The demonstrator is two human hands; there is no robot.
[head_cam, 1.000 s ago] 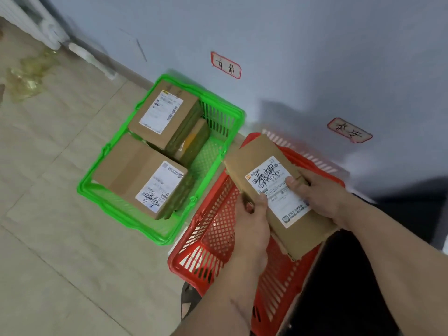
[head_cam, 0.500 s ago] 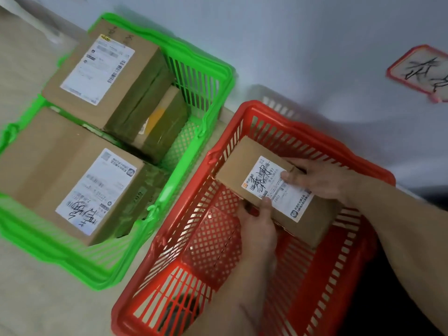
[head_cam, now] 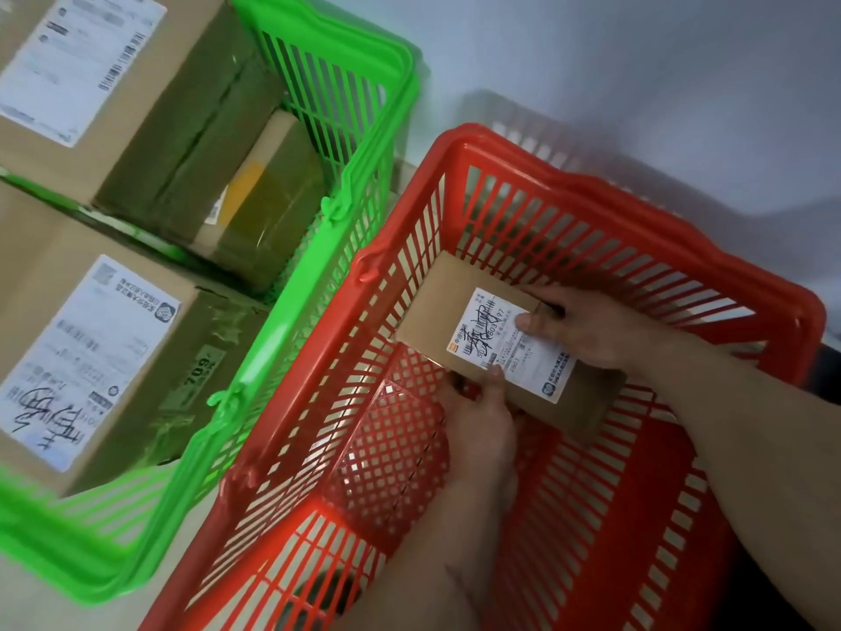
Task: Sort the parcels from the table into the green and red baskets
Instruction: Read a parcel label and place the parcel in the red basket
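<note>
A flat brown parcel (head_cam: 443, 311) with a white label is held low inside the red basket (head_cam: 637, 220), near its far left corner. My left hand (head_cam: 482, 416) grips its near edge, thumb on the label. My right hand (head_cam: 578, 330) grips its far edge, thumb also on the label. Whether the parcel touches the basket floor I cannot tell. The green basket (head_cam: 364, 184) stands to the left with three cardboard parcels in it: a large labelled one (head_cam: 104, 357) in front, another labelled one (head_cam: 113, 79) behind, and a smaller taped one (head_cam: 268, 202) beside it.
Both baskets stand on a pale tiled floor (head_cam: 27, 598) against a grey-white wall (head_cam: 637, 61). The two baskets touch side by side. Besides the held parcel, the red basket's mesh bottom is bare.
The parcel went from above the red basket's rim down into the basket, both hands still holding it. The camera has leaned in closer to the baskets.
</note>
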